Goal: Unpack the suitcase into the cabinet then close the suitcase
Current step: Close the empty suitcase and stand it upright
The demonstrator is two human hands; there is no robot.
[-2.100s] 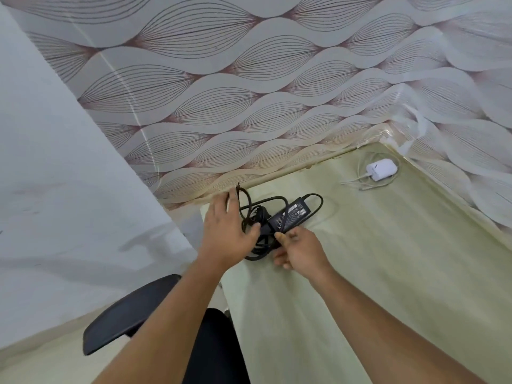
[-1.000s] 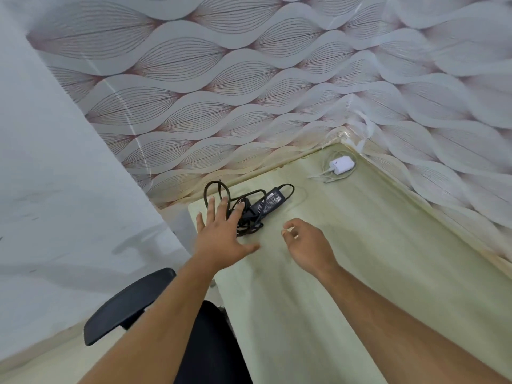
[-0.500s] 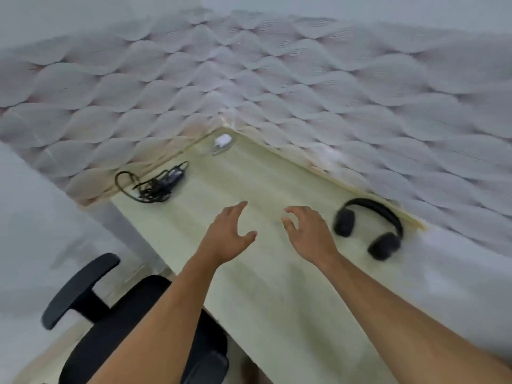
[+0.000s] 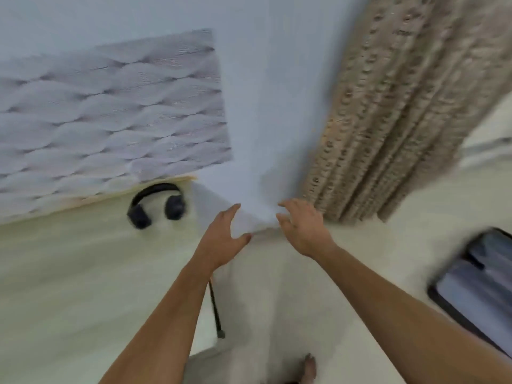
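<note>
Pale wood makes up the desk (image 4: 69, 273) on the left of the head view, and it sits against a wall with wavy grey wallpaper (image 4: 110, 112). A brown curtain (image 4: 388, 120) hangs on the right, and the light floor (image 4: 277, 300) runs below it. Everything looks smeared, so small details are hard to tell.

Black headphones (image 4: 156, 206) lie on the desk near the wall. They touch nothing else. A thin black rod (image 4: 216, 309) leans down beside the edge of the desk; I cannot tell what it is.

Both arms reach forward over the floor. The left hand (image 4: 221, 239) has its fingers straight and spread, with nothing in it. The right hand (image 4: 304, 228) has loosely bent fingers and it holds nothing too. The two hands are near each other but apart.

At the right edge sits a dark thing (image 4: 476, 286) with a black rim and a grey inside. It may be the suitcase lying open on the floor, but only a part shows and it is blurry. I cannot see what is inside it. No cabinet shows that I can be sure of.

I think some unpacking is done, if the headphones came from the suitcase. The hands are empty, so I guess the next step is to fetch more things. The case looks open, so closing it is left to do.
</note>
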